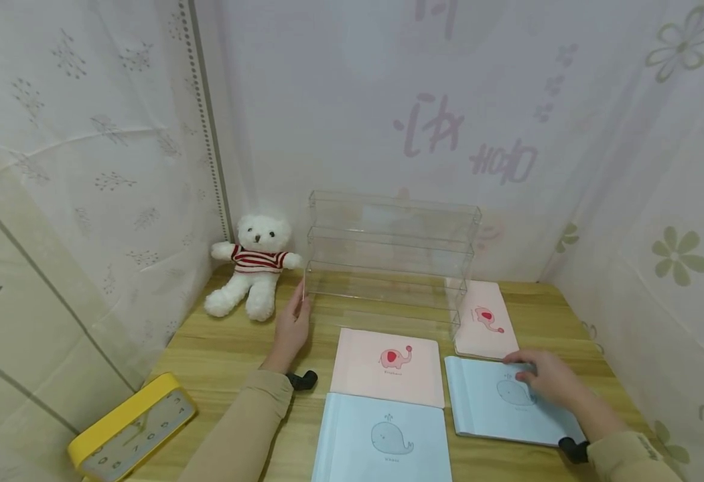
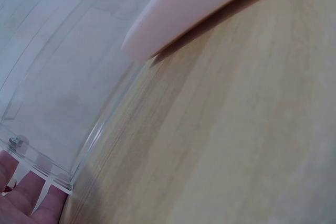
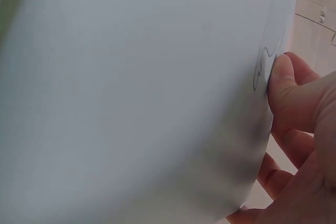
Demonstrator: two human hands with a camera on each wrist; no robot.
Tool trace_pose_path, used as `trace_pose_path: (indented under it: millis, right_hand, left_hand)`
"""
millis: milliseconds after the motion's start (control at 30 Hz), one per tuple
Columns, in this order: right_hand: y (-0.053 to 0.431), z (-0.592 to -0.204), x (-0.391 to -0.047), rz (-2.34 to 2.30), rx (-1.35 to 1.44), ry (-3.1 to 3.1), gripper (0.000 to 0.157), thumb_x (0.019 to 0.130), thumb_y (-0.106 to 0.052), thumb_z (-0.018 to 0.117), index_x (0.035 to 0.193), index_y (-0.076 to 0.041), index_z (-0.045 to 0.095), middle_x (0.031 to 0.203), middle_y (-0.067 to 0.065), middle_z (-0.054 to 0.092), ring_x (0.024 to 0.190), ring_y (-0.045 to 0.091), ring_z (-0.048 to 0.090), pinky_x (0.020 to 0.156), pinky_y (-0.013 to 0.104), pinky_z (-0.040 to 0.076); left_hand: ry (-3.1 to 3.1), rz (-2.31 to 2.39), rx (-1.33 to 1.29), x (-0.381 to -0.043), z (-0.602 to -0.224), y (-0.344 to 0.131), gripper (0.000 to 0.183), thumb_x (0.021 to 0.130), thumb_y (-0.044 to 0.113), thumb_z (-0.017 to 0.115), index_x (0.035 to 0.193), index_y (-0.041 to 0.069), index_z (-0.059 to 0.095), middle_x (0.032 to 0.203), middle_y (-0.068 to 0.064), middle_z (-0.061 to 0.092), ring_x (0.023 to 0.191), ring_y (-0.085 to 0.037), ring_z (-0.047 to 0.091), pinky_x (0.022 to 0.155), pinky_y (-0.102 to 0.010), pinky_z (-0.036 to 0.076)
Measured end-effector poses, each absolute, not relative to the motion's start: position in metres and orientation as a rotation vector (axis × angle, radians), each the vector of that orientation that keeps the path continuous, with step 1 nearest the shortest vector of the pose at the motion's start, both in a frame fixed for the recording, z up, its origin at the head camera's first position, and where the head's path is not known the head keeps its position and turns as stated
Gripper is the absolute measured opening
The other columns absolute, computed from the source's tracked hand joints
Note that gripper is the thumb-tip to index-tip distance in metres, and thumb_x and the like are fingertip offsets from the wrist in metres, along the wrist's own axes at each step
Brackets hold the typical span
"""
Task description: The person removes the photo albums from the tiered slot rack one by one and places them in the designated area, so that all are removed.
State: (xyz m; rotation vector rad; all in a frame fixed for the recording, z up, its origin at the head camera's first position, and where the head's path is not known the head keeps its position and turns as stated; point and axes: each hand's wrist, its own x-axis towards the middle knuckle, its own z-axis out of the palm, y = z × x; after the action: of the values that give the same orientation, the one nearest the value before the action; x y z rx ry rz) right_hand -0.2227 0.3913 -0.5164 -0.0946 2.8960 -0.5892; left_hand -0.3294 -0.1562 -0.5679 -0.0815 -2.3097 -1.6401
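Note:
A clear stepped display rack (image 1: pixel 388 281) with several tiers stands at the back of the wooden table. My left hand (image 1: pixel 292 326) is at its left side, its fingers against the clear side panel; in the left wrist view the fingertips (image 2: pixel 32 190) show at the rack's lower corner. On the right lies a blue whale book (image 1: pixel 478 402), flat on the table. My right hand (image 1: pixel 547 378) rests over its right half, with the thumb on the cover by the whale drawing and the fingers near the far edge. In the right wrist view the pale cover (image 3: pixel 136 87) fills most of the picture.
A pink elephant book (image 1: pixel 358 361) lies in front of the rack, a second blue whale book (image 1: pixel 352 442) nearer me. Another pink book (image 1: pixel 472 335) lies at the rack's right end. A white teddy bear (image 1: pixel 258 268) sits back left; a yellow clock (image 1: pixel 134 428) stands front left.

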Motion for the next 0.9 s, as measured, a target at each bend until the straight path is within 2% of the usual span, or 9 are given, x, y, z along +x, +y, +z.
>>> trace_pose_path:
  millis: [533,767,900]
  right_hand:
    - [0.384,-0.525,-0.220,-0.601,-0.050,2.942,0.032,0.098,-0.003,0.078,0.129,-0.010,0.078,0.140,0.024,0.071,0.135,0.054,0.060,0.113,0.080,0.046]
    - [0.373,-0.524,-0.221,-0.477,-0.042,3.017,0.032,0.097,-0.005,0.079,0.128,-0.010,0.077,0.133,0.024,0.073,0.124,0.051,0.064,0.108,0.078,0.050]
    - [0.359,-0.520,-0.217,-0.350,-0.019,3.108,0.032,0.093,-0.005,0.083,0.124,-0.012,0.079,0.126,0.025,0.073,0.115,0.051,0.065,0.100,0.080,0.049]
  left_hand:
    - [-2.309,-1.614,-0.089,-0.330,-0.572,-0.158,0.055,0.118,0.029,0.053,0.172,0.035,0.041,0.166,-0.016,0.055,0.153,-0.043,0.054,0.130,-0.063,0.042]
    - [-2.278,-1.609,-0.092,-0.333,-0.568,-0.162,0.055,0.117,0.023,0.055,0.171,0.029,0.045,0.162,-0.022,0.060,0.143,-0.045,0.063,0.121,-0.064,0.051]
    - [-2.270,-1.664,-0.122,-0.335,-0.564,-0.165,0.054,0.117,0.022,0.055,0.170,0.023,0.045,0.162,-0.021,0.059,0.144,-0.044,0.063,0.119,-0.062,0.053]
